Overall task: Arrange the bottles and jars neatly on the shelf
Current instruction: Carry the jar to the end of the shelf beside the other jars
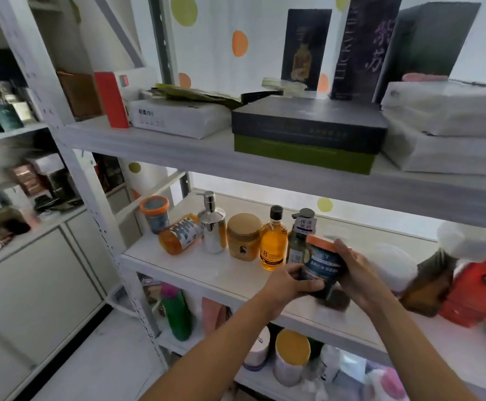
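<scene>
We hold a blue jar with an orange lid tilted between our left hand and right hand, above the white shelf, beside an amber bottle.

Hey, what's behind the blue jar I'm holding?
Behind the blue jar, held by left hand and right hand, stands a dark green pump bottle; its lower right part is covered.

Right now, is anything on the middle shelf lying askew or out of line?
Yes. The orange bottle lies on its side at the row's left end, leaning against the chrome pump dispenser, while its neighbours stand upright. Both hands hold the blue jar, tilted, above the shelf.
</scene>
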Action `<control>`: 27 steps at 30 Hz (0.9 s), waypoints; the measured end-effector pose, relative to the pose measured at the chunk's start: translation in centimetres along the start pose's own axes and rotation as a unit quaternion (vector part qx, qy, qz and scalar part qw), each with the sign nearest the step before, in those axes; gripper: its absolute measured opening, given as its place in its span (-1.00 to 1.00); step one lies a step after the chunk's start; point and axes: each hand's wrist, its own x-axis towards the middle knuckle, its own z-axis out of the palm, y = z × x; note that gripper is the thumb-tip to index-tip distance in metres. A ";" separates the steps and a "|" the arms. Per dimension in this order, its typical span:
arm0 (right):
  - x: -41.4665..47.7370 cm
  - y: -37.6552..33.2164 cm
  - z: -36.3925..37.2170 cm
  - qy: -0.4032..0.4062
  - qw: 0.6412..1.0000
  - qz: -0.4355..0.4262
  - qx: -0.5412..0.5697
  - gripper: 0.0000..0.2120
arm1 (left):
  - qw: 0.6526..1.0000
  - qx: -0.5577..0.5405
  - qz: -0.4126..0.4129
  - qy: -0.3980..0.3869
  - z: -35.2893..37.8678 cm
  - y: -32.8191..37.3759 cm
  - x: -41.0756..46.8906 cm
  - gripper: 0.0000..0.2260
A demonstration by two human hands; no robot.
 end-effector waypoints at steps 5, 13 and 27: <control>0.9 1.6 6.9 0.018 1.000 -0.002 0.013 -0.07 | 1.000 0.004 -0.005 -0.017 -6.6 1.2 -2.1 -0.45; 3.7 3.3 20.0 -0.014 1.000 0.015 -0.008 -0.05 | 1.000 -0.005 0.012 -0.004 -19.1 3.7 -6.5 -0.53; 13.8 -1.6 34.0 -0.019 0.906 -0.033 -0.422 -0.24 | 0.996 -0.024 0.060 0.059 -32.5 9.7 -5.8 -0.56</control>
